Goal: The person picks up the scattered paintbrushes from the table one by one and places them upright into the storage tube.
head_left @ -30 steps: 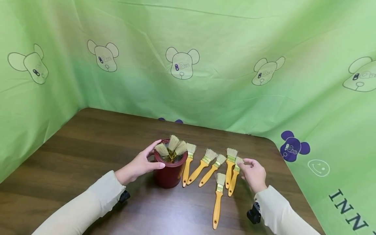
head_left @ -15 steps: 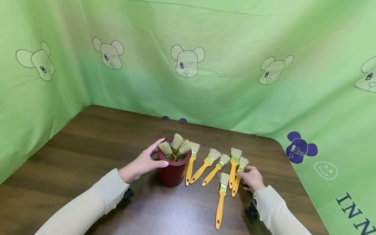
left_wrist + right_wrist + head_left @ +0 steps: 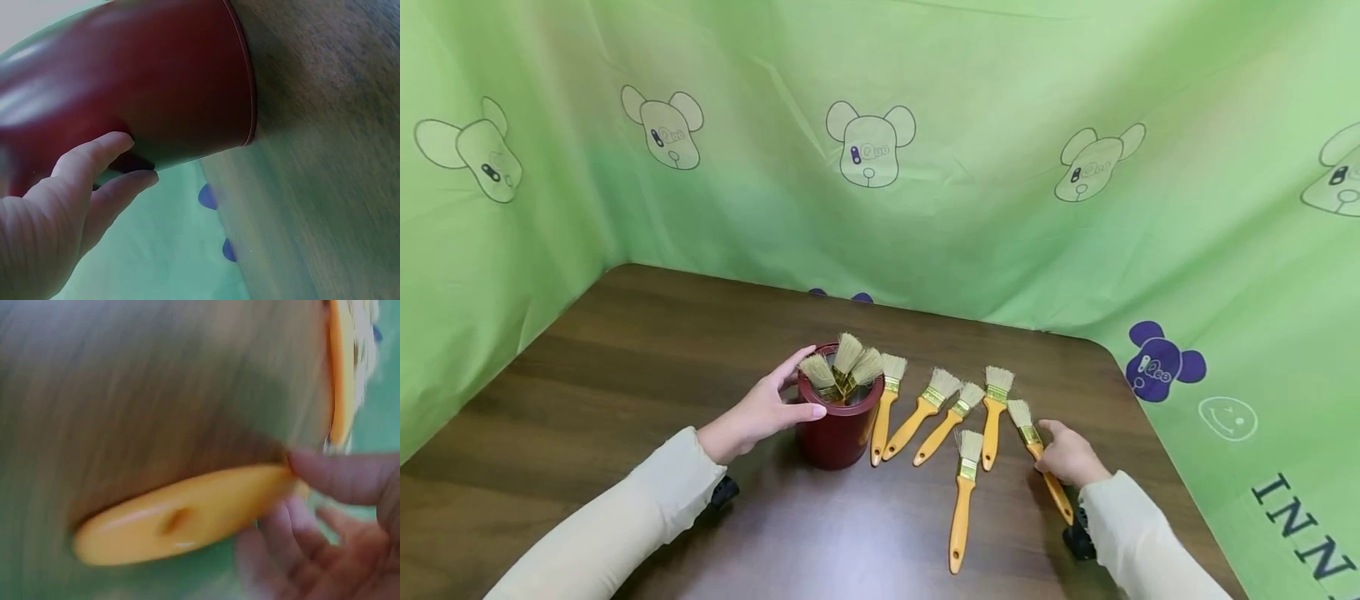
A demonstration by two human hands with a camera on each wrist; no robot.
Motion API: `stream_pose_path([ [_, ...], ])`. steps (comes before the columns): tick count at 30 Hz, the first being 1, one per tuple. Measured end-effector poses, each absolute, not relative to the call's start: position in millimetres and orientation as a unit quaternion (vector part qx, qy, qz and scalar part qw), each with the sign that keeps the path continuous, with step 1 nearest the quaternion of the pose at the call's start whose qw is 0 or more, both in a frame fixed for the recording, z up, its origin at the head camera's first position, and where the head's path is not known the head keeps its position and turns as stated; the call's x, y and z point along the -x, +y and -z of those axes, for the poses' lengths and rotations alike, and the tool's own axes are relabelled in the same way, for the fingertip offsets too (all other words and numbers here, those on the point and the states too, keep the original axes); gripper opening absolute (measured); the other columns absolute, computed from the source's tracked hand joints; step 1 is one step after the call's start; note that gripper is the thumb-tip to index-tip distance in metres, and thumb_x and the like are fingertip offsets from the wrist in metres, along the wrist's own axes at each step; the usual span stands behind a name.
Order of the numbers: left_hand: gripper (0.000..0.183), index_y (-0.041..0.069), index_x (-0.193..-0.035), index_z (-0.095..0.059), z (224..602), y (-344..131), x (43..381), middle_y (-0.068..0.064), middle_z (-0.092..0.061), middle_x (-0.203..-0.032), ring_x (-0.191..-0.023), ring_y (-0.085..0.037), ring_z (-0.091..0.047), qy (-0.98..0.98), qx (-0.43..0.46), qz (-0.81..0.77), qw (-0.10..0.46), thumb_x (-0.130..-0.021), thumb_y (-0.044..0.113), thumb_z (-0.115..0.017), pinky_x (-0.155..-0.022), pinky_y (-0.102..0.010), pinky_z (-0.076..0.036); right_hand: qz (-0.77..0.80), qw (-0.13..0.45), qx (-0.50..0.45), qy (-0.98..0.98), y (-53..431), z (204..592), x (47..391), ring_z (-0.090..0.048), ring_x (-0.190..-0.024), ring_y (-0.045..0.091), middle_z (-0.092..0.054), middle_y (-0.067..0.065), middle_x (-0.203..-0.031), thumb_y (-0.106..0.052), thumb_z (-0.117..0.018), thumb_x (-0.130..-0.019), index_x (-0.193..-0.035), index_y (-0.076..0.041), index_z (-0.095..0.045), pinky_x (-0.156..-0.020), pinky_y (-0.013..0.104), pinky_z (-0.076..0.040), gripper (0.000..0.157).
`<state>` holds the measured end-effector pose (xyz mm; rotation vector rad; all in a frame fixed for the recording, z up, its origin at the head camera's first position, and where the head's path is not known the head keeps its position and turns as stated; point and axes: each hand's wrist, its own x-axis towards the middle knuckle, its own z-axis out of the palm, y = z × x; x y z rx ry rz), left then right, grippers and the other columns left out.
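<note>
A dark red cup [image 3: 831, 437] stands upright on the table with 3 paintbrushes [image 3: 847, 357] in it, bristles up. My left hand [image 3: 758, 423] holds the cup from its left side, thumb at the front and fingers round the back near the rim. In the left wrist view, the cup's glossy wall [image 3: 175, 75] fills the top. My right hand [image 3: 1071, 457] pinches a paintbrush [image 3: 1057, 498] by its yellow handle just below the brass ferrule. Its bristles point away and left. In the right wrist view, the handle's end [image 3: 144, 531] is blurred, with its hanging hole facing the camera.
Several more paintbrushes lie between the cup and my right hand, among them a wide one [image 3: 917, 423] and one nearer the front [image 3: 959, 521]. The brown wooden table [image 3: 647, 350] ends at a green printed curtain [image 3: 955, 250] behind and at both sides.
My right hand has taken hold of the rightmost paintbrush and drawn it right, away from its neighbour. The handle has swung toward the lower right. My left hand stays on the cup.
</note>
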<state>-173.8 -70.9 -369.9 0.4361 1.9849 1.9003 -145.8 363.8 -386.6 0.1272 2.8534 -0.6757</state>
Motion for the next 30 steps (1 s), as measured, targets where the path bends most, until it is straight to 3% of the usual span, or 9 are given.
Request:
stream_pose_path([
  [5,0.084,0.011,-0.153,-0.02,368.0,-72.0,175.8,-0.03,-0.03,-0.144,-0.127,-0.047,-0.04,0.709,-0.16,-0.666,0.167,-0.086,0.007,-0.07,-0.092,-0.044,-0.046,0.21,0.109,0.078,0.968,392.5,385.2,143.1,-0.043,-0.064,0.017,-0.047,0.001,-0.07,0.015,-0.063,-0.064,-0.125,0.02,-0.042,-0.061,0.032,-0.039,0.065],
  [9,0.084,0.009,-0.152,-0.021,367.3,-69.9,176.5,-0.029,-0.032,-0.144,-0.127,-0.046,-0.041,0.707,-0.166,-0.669,0.158,-0.085,0.007,-0.071,-0.093,-0.042,-0.046,0.225,0.123,0.097,0.962,410.8,383.4,139.6,-0.041,-0.062,0.014,-0.046,0.001,-0.071,0.014,-0.062,-0.065,-0.121,0.017,-0.047,-0.057,0.027,-0.037,0.058],
  [12,0.084,0.01,-0.152,-0.021,366.1,-70.6,176.4,-0.029,-0.032,-0.144,-0.126,-0.046,-0.042,0.709,-0.159,-0.669,0.158,-0.084,0.007,-0.071,-0.092,-0.042,-0.046,0.256,0.137,0.091,0.953,413.2,382.4,139.9,-0.041,-0.062,0.012,-0.045,0.001,-0.071,0.0,-0.071,-0.076,-0.121,0.017,-0.049,-0.056,0.026,-0.035,0.053],
  [15,0.085,0.01,-0.152,-0.021,365.9,-71.8,175.8,-0.03,-0.031,-0.144,-0.126,-0.046,-0.041,0.706,-0.158,-0.671,0.16,-0.084,0.006,-0.071,-0.092,-0.042,-0.046,0.252,0.14,0.065,0.955,407.9,384.3,144.1,-0.045,-0.065,0.014,-0.049,0.003,-0.073,-0.018,-0.077,-0.078,-0.121,0.016,-0.05,-0.059,0.029,-0.038,0.061],
  [17,0.085,0.01,-0.152,-0.021,366.4,-72.0,175.4,-0.03,-0.031,-0.144,-0.126,-0.046,-0.042,0.702,-0.16,-0.675,0.162,-0.084,0.006,-0.071,-0.092,-0.041,-0.046,0.224,0.136,0.049,0.964,402.4,384.9,147.1,-0.048,-0.069,0.018,-0.053,0.006,-0.077,-0.022,-0.078,-0.077,-0.118,0.014,-0.053,-0.062,0.033,-0.041,0.06],
  [20,0.085,0.009,-0.152,-0.021,367.0,-71.0,174.9,-0.03,-0.031,-0.143,-0.125,-0.044,-0.043,0.697,-0.165,-0.679,0.163,-0.084,0.006,-0.071,-0.091,-0.04,-0.047,0.192,0.124,0.031,0.973,395.7,386.3,151.3,-0.049,-0.072,0.02,-0.056,0.006,-0.078,-0.018,-0.077,-0.075,-0.107,0.009,-0.061,-0.065,0.037,-0.042,0.045],
  [24,0.085,0.01,-0.152,-0.021,366.7,-69.4,174.3,-0.03,-0.031,-0.143,-0.122,-0.041,-0.047,0.696,-0.161,-0.679,0.171,-0.084,0.007,-0.071,-0.088,-0.04,-0.049,0.196,0.105,0.038,0.974,389.6,388.3,151.7,-0.043,-0.065,0.017,-0.048,0.001,-0.069,-0.007,-0.072,-0.07,-0.09,0.001,-0.063,-0.06,0.033,-0.037,0.024],
  [30,0.084,0.013,-0.153,-0.022,363.7,-69.3,173.4,-0.03,-0.029,-0.144,-0.118,-0.037,-0.05,0.696,-0.137,-0.681,0.181,-0.085,0.007,-0.071,-0.085,-0.042,-0.05,0.209,0.075,0.047,0.974,378.8,382.1,156.1,-0.044,-0.067,0.017,-0.048,0.001,-0.072,-0.006,-0.07,-0.07,-0.091,-0.001,-0.061,-0.062,0.033,-0.037,0.023],
])
